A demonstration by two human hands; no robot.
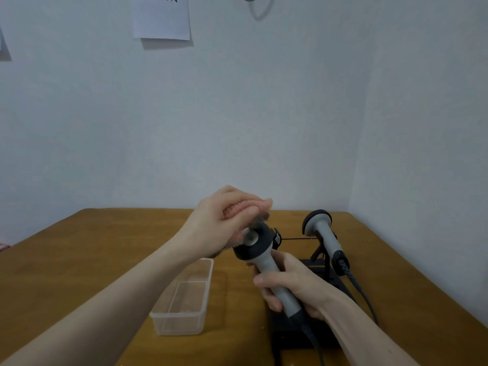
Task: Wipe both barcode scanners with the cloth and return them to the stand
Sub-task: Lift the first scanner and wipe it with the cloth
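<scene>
1. Nearest the camera, the right hand was wrapped round the grey handle of the held scanner, fingers curled on its left side and thumb behind.
2. Beside it to the left, a clear plastic tub stood on the bench, lidless and apart from both hands.
3. Under the right forearm lay the dark base of the stand, with the held scanner's cable trailing down over its near end.
4. Up from the right hand, the held scanner's long axis ran near-right to far-left, its black head tilted up toward the left hand.
5. At that head, the left hand was closed on the cloth, pressing it to the scanner's face; a striped edge showed below the palm. By my judgement the wiping of this first scanner was under way.
6. Farther back and to the right, the second scanner sat propped in the stand, head up and tilted, handle sloping down toward the near right.
7. That one lay closer to the right hand than to the left, so the right hand would likely fetch it once freed.
</scene>
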